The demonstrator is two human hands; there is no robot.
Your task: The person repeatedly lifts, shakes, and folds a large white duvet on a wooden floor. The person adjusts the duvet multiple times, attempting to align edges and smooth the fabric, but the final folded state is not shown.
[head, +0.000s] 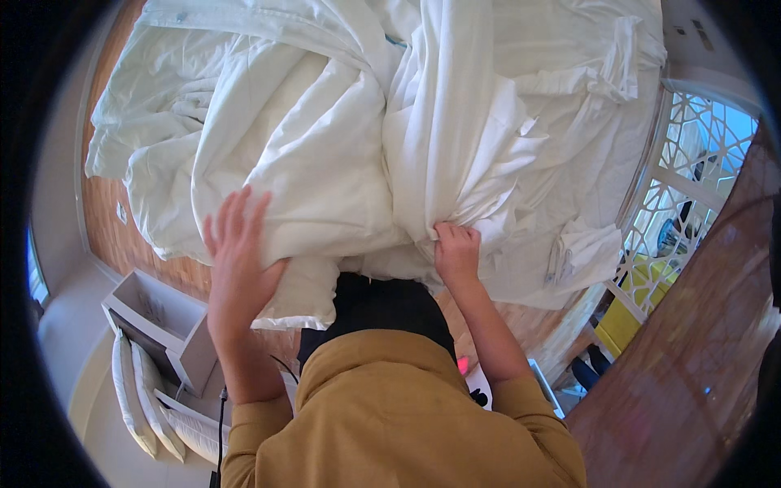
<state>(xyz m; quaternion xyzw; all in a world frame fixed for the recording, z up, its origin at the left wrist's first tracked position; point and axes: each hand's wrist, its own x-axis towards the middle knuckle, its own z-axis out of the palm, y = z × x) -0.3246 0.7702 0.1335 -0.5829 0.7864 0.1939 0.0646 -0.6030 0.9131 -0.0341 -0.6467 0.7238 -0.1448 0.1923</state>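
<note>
Across the bed before me lies a rumpled white duvet (323, 158), with loose white cover fabric (451, 116) gathered in long folds along its right side. My right hand (456, 244) grips an edge of this fabric close to my waist, fingers curled over it. My left hand (239, 256), slightly blurred, is spread with its fingers apart over the duvet's near left part; whether the palm touches it I cannot tell. Beneath, a white padded corner (302, 290) hangs at the bed's near side. On the right, a folded white cloth (589, 247) rests on the white sheet (531, 274).
An open-topped pale drawer unit (161, 311) stands at lower left, with white pillows (137, 390) beside it. A white lattice screen (662, 213) borders the bed's right side. Wooden floor (152, 229) shows at left, and a cable (221, 427) hangs near my left arm.
</note>
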